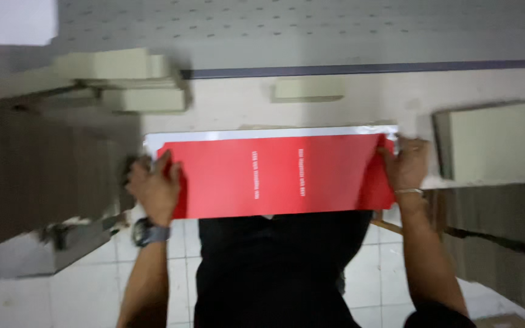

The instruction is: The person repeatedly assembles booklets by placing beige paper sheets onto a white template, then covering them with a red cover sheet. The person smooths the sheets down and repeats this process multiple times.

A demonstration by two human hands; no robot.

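Note:
A wide red sheet (281,173) with two short lines of white print lies flat in front of my black shirt, over a white sheet (262,133) whose edge shows along the far side. My left hand (153,185), with a dark wristwatch, grips the red sheet's left end. My right hand (405,164), with a thin bracelet, grips its right end. Both hands hold it level above a pale work surface (226,103).
Stacks of cream boards (123,82) lie at the far left, one small cream block (308,89) at the far middle, a larger cream box (493,143) at the right. Dark wood-grain panels (37,170) flank both sides. White floor tiles (92,285) show below.

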